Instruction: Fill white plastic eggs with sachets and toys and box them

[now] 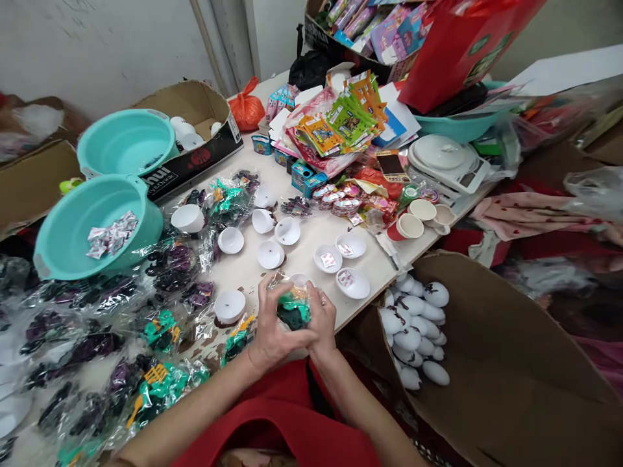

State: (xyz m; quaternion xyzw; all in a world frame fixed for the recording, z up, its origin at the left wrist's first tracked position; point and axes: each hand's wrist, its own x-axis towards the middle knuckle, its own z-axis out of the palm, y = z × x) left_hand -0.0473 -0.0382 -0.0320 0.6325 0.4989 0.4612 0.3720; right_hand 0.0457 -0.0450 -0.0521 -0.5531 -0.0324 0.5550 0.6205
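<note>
Between my two hands, close to the table's front edge, is a clear plastic bag of green, orange and black toy parts (294, 307). My left hand (273, 324) curls round its left side, thumb reaching across below. My right hand (321, 318) presses on its right side. A white half shell partly shows just behind the bag. Left of my hands lies an empty white half shell (230, 306); several more stand beyond, among them one half shell (270, 255). To the right, three half shells hold small printed packets, one being this packet (328, 260).
Bagged toy parts (165, 389) cover the table's left side. Two teal basins (43, 253) stand there, the nearer holding small packets. Snack packets (350, 120), a kitchen scale (450, 159) and paper cups (409, 227) lie at the back right. A carton (487, 337) below the edge holds white eggs (418, 331).
</note>
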